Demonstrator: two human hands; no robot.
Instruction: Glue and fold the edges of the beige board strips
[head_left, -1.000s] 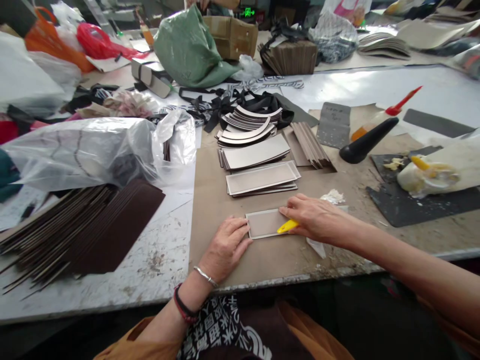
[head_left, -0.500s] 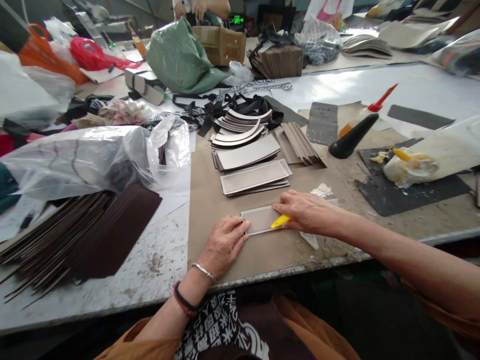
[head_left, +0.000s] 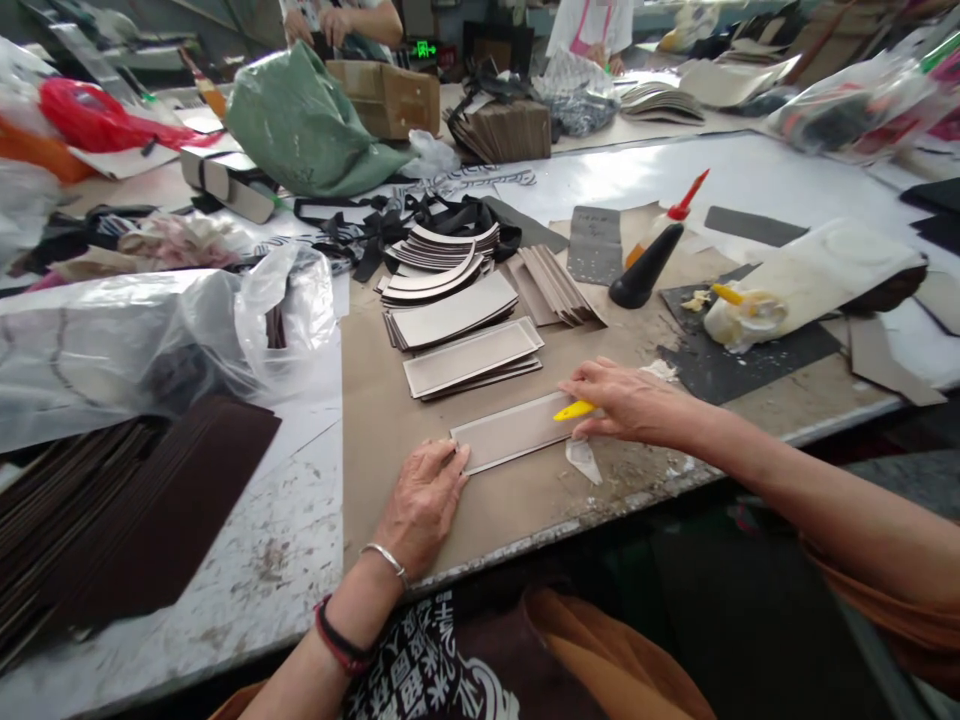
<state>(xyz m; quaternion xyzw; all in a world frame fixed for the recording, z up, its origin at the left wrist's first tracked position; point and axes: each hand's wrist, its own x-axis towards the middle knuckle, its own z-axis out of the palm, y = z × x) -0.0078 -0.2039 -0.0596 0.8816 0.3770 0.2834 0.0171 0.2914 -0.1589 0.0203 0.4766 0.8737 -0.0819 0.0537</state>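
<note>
A grey rectangular card piece (head_left: 514, 430) with folded edges lies on the brown paper sheet (head_left: 390, 400) in front of me. My left hand (head_left: 421, 500) rests flat on the paper, fingertips pressing the card's left end. My right hand (head_left: 626, 402) is closed round a small yellow tool (head_left: 574, 410), whose tip lies on the card's right end. A scrap of white paper (head_left: 583, 460) lies just below that hand.
Stacks of finished grey pieces (head_left: 471, 358) and curved strips (head_left: 439, 258) lie behind the card. A pile of dark brown boards (head_left: 142, 500) and a plastic bag (head_left: 135, 330) fill the left. A black cone (head_left: 645, 268), a glue bottle (head_left: 671, 220) and a glue-smeared container (head_left: 810, 280) stand right.
My right hand with the yellow tool has slid rightward along the card, uncovering more of it. The view has swung to the right. My left hand stays on the card's left end.
</note>
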